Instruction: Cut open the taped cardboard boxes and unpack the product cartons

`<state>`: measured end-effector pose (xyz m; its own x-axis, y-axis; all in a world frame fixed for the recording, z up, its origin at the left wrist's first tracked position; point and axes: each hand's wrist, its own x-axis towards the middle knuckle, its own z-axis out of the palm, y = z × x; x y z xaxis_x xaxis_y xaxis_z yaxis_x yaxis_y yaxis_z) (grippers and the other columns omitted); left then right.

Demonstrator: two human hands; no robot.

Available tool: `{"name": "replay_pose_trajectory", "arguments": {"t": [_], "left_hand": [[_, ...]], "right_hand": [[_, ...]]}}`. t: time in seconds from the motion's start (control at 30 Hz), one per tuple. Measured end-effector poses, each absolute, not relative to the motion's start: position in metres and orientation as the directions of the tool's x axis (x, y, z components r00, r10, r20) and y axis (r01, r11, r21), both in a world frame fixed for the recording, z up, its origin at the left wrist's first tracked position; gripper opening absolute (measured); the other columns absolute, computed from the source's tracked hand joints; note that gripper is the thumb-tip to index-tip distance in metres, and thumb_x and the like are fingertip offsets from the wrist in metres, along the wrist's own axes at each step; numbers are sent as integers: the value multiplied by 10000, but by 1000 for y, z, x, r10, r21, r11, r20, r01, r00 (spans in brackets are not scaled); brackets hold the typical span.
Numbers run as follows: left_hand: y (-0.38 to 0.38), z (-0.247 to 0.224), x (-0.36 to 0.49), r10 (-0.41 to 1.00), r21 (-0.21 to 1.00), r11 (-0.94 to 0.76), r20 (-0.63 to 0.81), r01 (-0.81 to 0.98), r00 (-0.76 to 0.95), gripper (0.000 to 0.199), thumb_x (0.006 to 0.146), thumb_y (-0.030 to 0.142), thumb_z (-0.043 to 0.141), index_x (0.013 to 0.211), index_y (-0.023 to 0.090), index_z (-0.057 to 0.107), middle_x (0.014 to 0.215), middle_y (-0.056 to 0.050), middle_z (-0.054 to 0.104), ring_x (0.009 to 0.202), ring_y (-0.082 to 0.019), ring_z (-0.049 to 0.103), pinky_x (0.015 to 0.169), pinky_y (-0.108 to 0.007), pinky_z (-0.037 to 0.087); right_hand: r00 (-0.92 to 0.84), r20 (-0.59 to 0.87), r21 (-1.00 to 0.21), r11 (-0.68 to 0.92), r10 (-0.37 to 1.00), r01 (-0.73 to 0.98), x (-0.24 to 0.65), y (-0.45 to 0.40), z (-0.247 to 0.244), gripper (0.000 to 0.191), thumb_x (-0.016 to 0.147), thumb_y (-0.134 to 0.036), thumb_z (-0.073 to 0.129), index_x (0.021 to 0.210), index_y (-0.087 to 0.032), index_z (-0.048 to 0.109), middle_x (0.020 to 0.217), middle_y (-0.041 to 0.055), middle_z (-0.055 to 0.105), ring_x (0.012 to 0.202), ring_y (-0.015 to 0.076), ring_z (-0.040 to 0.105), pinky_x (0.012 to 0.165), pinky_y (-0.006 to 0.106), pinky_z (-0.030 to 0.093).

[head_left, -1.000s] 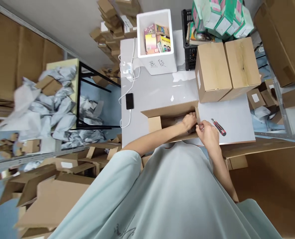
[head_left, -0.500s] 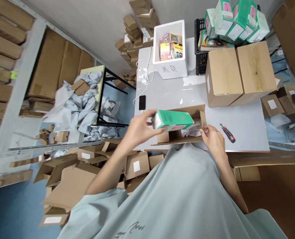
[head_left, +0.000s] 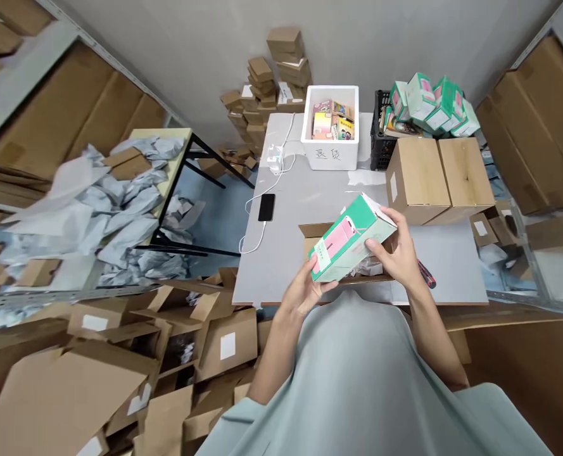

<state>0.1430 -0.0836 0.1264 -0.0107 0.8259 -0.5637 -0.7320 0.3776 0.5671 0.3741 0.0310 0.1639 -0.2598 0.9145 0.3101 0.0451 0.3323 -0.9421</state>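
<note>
Between my two hands is a green and white product box point(head_left: 350, 244) with a pink picture on its front, held tilted above the table. My left hand point(head_left: 304, 285) grips its lower left end, fingers at the corner. Round the upper right end closes my right hand point(head_left: 398, 250), its thumb on the white side. Beneath them an open cardboard carton point(head_left: 314, 231) stands at the table's near edge, with crumpled paper point(head_left: 369, 267) in it; the product box covers much of it. A red and black utility knife point(head_left: 426, 274) lies just right of my right wrist.
On the grey table point(head_left: 281, 266) are a phone point(head_left: 266, 207) with a white cable, a white foam box point(head_left: 331, 154) of small packages, a black crate point(head_left: 380, 142) under similar green boxes, and two cardboard boxes point(head_left: 421, 177). Opened cartons point(head_left: 228, 345) crowd the floor at left.
My right hand has left the carton's edge and taken hold of the green box too. The box has turned, so its pink front faces up, and the view has shifted.
</note>
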Motion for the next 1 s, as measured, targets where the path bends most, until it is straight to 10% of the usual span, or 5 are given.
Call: {"name": "replay_pose_trajectory", "arguments": {"t": [0.17, 0.3, 0.5, 0.87, 1.0], "left_hand": [[-87, 119, 159, 798, 389, 528, -531, -755, 284, 571, 1042, 574, 798, 1489, 224, 739, 1339, -136, 863, 1160, -329, 872, 751, -306, 741], [-89, 125, 170, 817, 500, 566, -445, -655, 367, 763, 958, 788, 817, 1477, 230, 764, 1466, -186, 807, 1353, -431, 792, 867, -406, 743], [-86, 143, 165, 950, 812, 255, -313, -526, -22, 741, 827, 555, 1044, 1446, 291, 736, 1511, -121, 779, 1373, -379, 767, 1012, -456, 718], [-78, 119, 133, 850, 583, 509, -457, -634, 262, 703, 845, 642, 993, 1372, 230, 776, 1404, -129, 822, 1238, -345, 811, 905, -396, 720], [-72, 131, 132, 925, 756, 366, -358, -542, 125, 667, 888, 550, 995, 1427, 276, 711, 1444, -107, 791, 1245, -305, 797, 950, -397, 714]], "right_hand": [[-314, 266, -952, 300, 911, 62, 374, 48, 194, 724, 889, -874, 784, 1360, -353, 610, 1502, 97, 713, 1376, 341, 698, 1144, 511, 608], [-208, 190, -978, 204, 960, 47, 365, 63, 197, 702, 849, -861, 789, 1310, -347, 662, 1330, 69, 763, 1215, 323, 746, 1031, 475, 639], [-129, 135, -989, 141, 982, 38, 347, 75, 187, 562, 825, -716, 889, 1198, -323, 736, 1231, 42, 799, 1143, 283, 747, 1006, 443, 641], [-252, 113, -992, 123, 961, 24, 356, 67, 187, 851, 849, -946, 745, 1466, -368, 646, 1489, 75, 740, 1341, 324, 723, 1071, 496, 661], [-183, 120, -991, 129, 976, 34, 348, 69, 179, 667, 848, -817, 845, 1285, -333, 704, 1354, 74, 795, 1261, 316, 751, 1021, 481, 674]]}}
